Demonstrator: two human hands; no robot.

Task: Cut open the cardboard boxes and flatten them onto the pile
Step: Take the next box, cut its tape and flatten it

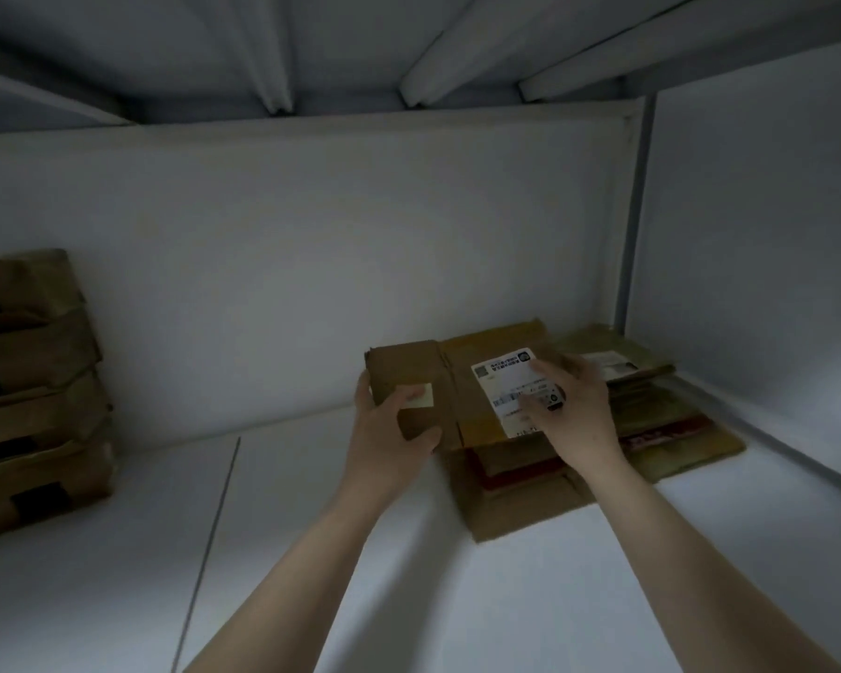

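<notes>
Flattened brown cardboard box (pixel 450 381) lies on the flat cardboard pile (pixel 676 429) at the white counter's (pixel 312 527) back right, long axis left-right; left grip (pixel 389 429) clasps its overhanging left end, right grip (pixel 571 405) presses open-fingered on top.

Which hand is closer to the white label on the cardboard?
Right. The right hand rests on the label; the left hand grips the cardboard at its left end, off the label.

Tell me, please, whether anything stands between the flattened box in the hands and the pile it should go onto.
Nothing visible does. The left hand grips the flattened box at its left edge, the right hand rests on its label, and the box lies over the pile. What is directly beneath it is hidden.
</notes>
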